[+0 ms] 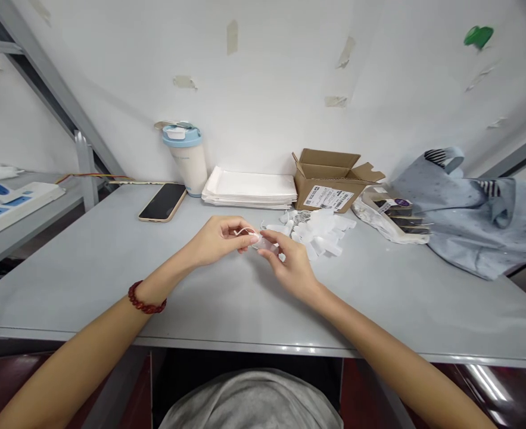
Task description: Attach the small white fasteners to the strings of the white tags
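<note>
Both my hands meet over the middle of the grey table. My left hand [224,239] is closed, its thumb and forefinger pinching a thin white cord [245,230] that loops up above the fingertips. Between the thumb and fingers of my right hand [292,262] is a small translucent whitish piece [266,243], which looks like a little plastic pouch or tag; its exact kind is unclear. The fingertips of the two hands almost touch. Just beyond my right hand lies a loose heap of similar translucent white pieces [323,232] with thin white cords among them.
Behind the heap stands an open cardboard box [329,179], with a stack of white envelopes or sheets [250,186] left of it. Further left are a blue-lidded cup [189,161] and a phone [163,201]. A plastic bag [394,214] and blue cloth [477,214] lie right.
</note>
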`<state>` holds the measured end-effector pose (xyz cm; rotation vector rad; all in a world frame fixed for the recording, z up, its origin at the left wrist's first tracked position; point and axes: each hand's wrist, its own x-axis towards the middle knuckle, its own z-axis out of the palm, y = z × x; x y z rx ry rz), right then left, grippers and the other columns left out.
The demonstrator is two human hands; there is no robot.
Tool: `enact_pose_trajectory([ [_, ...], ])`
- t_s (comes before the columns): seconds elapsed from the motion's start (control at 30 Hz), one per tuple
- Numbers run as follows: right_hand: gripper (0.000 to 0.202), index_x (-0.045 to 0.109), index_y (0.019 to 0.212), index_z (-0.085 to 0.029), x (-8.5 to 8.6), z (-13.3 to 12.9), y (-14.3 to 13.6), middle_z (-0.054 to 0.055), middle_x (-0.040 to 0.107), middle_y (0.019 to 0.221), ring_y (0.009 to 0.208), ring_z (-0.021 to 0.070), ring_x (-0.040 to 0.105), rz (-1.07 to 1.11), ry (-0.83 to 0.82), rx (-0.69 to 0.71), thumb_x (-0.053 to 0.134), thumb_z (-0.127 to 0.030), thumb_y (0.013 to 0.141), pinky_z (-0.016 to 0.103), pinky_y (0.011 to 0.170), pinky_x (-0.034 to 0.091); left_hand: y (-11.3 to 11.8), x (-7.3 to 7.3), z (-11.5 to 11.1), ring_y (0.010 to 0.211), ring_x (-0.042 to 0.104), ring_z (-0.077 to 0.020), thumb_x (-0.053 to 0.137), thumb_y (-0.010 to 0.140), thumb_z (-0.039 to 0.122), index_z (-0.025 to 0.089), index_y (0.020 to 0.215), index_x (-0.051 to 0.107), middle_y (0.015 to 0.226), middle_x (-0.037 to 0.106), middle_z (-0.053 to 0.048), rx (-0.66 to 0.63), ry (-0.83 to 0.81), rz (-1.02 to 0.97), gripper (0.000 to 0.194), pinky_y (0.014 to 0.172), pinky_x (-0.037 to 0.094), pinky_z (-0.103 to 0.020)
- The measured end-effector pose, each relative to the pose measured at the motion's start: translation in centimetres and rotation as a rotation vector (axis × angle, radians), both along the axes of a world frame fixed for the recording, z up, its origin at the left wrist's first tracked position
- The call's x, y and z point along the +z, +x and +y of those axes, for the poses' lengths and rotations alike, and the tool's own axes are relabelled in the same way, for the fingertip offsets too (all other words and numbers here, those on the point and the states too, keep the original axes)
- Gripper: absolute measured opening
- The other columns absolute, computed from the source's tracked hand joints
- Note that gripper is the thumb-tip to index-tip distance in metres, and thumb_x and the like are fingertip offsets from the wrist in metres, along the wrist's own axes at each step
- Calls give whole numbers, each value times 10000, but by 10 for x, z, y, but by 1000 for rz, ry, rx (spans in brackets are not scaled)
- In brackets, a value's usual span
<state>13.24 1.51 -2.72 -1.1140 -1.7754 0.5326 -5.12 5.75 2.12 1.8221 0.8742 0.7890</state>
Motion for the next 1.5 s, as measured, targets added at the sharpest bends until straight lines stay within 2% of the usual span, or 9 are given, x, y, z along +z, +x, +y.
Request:
enact_pose_trajectory([
  [0.17,294,541,1033,-177,13,-1,0,47,673,814,659,137,558,400,-485,186,609,-356,810,268,559,403,-2,0,3,619,577,-114,679,785,332,137,860,695,679,654,-15,-45,-50,-2,210,594,480,-227],
  [0.27,348,511,1043,-182,18,-1,1,26,660,764,577,110,499,510,-616,313,626,-399,797,257,521,364,-4,0,5,604,582,-114,676,791,340,134,829,688,679,669,-22,-90,-99,-10,209,591,489,-233],
  [0.43,358,473,1026,-202,18,-3,0,10,655,744,593,108,483,488,-535,247,652,-387,777,266,561,367,-5,3,5,589,573,-109,678,791,329,133,816,694,662,669,-14,-107,-121,18,198,590,493,-233],
  [0.63,420,420,1038,-213,20,0,4,-3,652,723,520,91,430,567,-685,329,647,-437,765,249,501,313,-6,1,6,706,609,-122,694,776,276,163,891,723,789,705,-26,-140,-110,-18,164,664,508,-230],
  [0.9,349,411,1041,-222,20,-9,-4,-12,645,721,538,96,428,439,-512,185,593,-406,807,260,530,342,-3,-6,10,680,601,-137,760,696,337,153,782,721,772,692,-33,-12,-167,-80,207,667,516,-270],
  [1.03,391,404,1037,-219,27,-9,-1,-1,658,701,486,78,397,558,-677,224,634,-395,775,237,482,285,-3,-7,9,825,626,-168,796,656,283,167,914,669,836,677,-25,-19,-152,-115,311,768,518,-302],
  [1.2,476,418,1044,-200,32,-4,6,19,661,667,458,67,379,713,-905,284,711,-346,698,225,461,243,-2,-8,8,884,617,-160,785,673,235,166,854,635,881,654,-20,-109,-77,-147,245,802,503,-293],
  [1.4,478,427,1053,-216,31,-4,5,10,662,704,476,76,403,658,-788,286,710,-412,722,236,476,280,-1,-6,6,863,649,-196,717,750,344,160,921,683,793,703,-29,-59,-190,-46,253,844,496,-342],
  [1.5,473,410,1058,-219,29,-5,4,-2,654,706,478,80,405,601,-729,269,684,-441,742,238,470,289,-1,-6,6,828,667,-206,747,713,365,156,897,691,753,719,-35,-8,-282,-39,284,828,509,-351],
])
